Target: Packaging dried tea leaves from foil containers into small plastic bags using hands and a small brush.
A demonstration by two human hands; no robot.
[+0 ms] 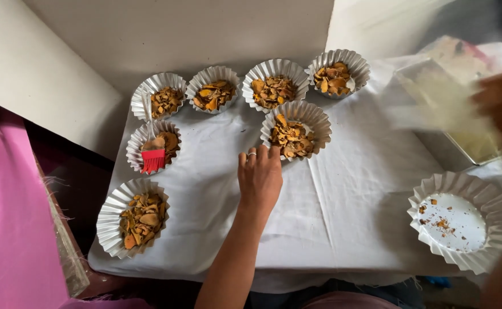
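The left hand (pixel 259 178) rests open, fingertips at the rim of a filled fluted foil cup (pixel 295 130) mid-worktop (pixel 342 212), probably light, crushable, best pinched at its rim; the blurred right hand (pixel 501 106) grips a clear plastic container (pixel 434 97).

The person's left hand (pixel 259 177) shows in the middle of the frame, with its forearm running down to the lower edge. The forearm is bare; no sleeve, watch or bracelet shows along it. One finger (pixel 251 157) wears a thin, pale, metallic-looking ring. The nails are short and look unpainted. The right hand (pixel 499 100) sits at the upper right edge of the frame and is too blurred to tell whether it wears anything. The right forearm shows at the lower right corner, bare as well. At the bottom edge, a strip of pinkish cloth looks like the person's clothing.
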